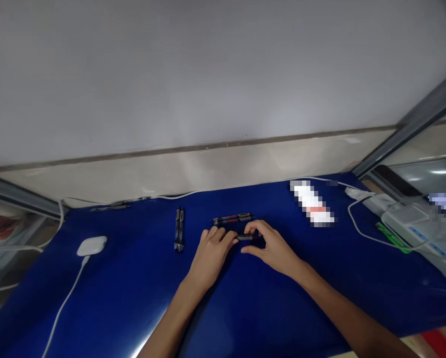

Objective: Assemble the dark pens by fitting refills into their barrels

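Observation:
A dark pen (247, 237) with a grey grip lies level between my two hands on the blue table. My left hand (210, 253) is curled over the pen's left part, which its fingers hide. Around the right end of the same pen, my right hand (273, 247) forms a loose C, thumb and forefinger apart. Just beyond the hands, a couple of pens (233, 219) lie crosswise, one with a reddish part. Two more dark pens (179, 228) lie side by side to the left, pointing away from me.
A white case (92, 245) with a cable sits at the left. Thin pen-like items (111, 206) lie along the wall. At the right are a blurred-out phone-like object (312, 204), white cables, a green item (393, 237) and a white power strip (420, 233).

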`<state>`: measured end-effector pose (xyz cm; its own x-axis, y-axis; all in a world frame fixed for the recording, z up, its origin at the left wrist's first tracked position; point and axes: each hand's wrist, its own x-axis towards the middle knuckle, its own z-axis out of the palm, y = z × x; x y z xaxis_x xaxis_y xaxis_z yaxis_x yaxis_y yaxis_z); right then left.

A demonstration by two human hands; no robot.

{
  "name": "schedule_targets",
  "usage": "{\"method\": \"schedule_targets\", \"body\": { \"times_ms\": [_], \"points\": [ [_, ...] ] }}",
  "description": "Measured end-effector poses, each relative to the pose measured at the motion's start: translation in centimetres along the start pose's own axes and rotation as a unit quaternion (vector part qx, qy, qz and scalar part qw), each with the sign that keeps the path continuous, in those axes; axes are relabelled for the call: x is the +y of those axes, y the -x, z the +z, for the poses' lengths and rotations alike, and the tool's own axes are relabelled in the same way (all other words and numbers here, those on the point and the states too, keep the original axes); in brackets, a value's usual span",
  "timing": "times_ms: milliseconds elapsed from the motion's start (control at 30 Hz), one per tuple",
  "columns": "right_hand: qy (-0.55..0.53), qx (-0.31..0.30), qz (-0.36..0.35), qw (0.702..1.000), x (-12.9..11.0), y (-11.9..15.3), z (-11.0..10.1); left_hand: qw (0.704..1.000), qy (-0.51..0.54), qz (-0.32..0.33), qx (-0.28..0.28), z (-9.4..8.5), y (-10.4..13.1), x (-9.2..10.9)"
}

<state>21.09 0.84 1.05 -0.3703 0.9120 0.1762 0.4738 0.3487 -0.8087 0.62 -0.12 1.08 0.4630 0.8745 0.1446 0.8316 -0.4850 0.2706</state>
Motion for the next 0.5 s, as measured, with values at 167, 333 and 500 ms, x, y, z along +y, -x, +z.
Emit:
{"method": "schedule_targets", "body": {
  "times_ms": [167, 333, 500],
  "points": [
    [-0.045, -0.022, 0.025, 0.998, -0.33, 0.08, 0.18, 1.000, -0.001, 0.004, -0.005, -0.10, -0.02, 0.15],
    [0.009, 0.011, -0.016, 1.000, -0.42, 0.02, 0.21, 1.000, 0.013, -0.008, -0.008, -0.19, -0.05, 0.16],
    [-0.046, 0.015, 0.000, 0.999, -0.02, 0.14, 0.51, 1.000, 0.004, -0.003, -0.011, -0.08, -0.09, 0.11]
  ]
}}
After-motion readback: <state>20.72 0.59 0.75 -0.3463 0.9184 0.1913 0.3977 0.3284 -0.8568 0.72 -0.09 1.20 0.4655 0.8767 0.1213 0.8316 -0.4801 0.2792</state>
